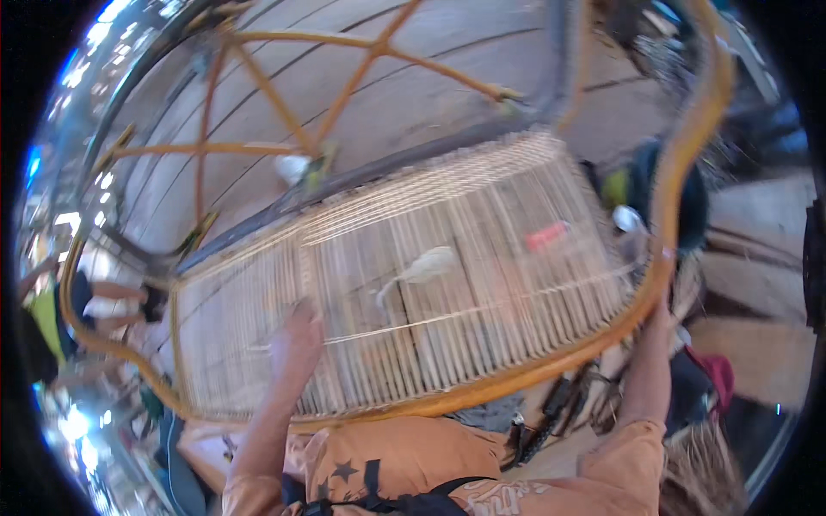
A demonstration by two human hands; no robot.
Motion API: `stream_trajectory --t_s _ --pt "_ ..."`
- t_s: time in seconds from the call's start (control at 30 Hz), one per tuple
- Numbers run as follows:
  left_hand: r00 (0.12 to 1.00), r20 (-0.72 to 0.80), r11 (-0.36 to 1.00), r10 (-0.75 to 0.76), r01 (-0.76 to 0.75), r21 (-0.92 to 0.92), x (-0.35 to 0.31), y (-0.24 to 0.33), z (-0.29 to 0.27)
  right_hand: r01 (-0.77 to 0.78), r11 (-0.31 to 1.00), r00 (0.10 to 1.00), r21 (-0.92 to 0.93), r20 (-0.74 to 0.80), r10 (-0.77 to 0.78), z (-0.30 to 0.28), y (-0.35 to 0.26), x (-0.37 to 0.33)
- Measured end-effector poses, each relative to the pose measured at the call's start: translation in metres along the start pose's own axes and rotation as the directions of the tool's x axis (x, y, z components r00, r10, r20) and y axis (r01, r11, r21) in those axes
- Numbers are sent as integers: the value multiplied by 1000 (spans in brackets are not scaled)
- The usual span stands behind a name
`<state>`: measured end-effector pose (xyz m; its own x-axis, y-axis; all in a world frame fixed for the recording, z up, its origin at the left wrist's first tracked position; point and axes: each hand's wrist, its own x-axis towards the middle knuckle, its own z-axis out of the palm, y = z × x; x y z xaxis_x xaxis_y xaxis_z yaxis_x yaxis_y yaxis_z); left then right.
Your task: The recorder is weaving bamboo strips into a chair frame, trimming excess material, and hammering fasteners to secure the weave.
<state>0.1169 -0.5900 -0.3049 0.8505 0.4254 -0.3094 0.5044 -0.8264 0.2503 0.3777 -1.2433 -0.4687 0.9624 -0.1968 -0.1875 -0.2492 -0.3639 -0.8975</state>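
Note:
A wooden bench or chair frame (430,398) with curved arms lies across my lap. Its seat is strung with many pale strands running front to back, and a band of cross-strands (447,185) is woven along the far side. My left hand (297,334) is closed over the left part of the seat, fingers pinched on a pale weaving strand (404,327). That strand stretches across the seat to the right side rail. My right hand (661,316) is at the right front corner, beside the curved arm. The frame and blur hide its fingers.
Below the strands, a whitish scrap (428,265) and a red object (547,235) show through. Crossed wooden braces (376,47) stand on the far side. A dark bucket (693,206) is at the right, a bundle of fibres (701,464) at lower right. Another person's legs (116,301) are at left.

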Motion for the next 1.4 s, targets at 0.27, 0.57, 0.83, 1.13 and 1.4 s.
stream_trajectory --t_s 0.27,0.57,0.83,1.13,1.4 --pt "994 106 983 -17 -3 182 50 4 10 325 924 931 -201 -105 -350 -15 -31 12" --pt "988 88 982 -126 112 150 86 9 6 86 639 703 -764 -408 -583 -17 -156 -92" --pt "970 166 971 -176 143 191 92 3 -2 248 961 826 -119 -492 -274 95 -239 -153" --pt "960 217 981 -176 152 121 94 -5 -4 206 973 842 108 486 -232 347 -288 -219" --pt "944 289 987 -160 160 23 73 -13 -9 421 907 669 12 671 -319 404 -304 -227"
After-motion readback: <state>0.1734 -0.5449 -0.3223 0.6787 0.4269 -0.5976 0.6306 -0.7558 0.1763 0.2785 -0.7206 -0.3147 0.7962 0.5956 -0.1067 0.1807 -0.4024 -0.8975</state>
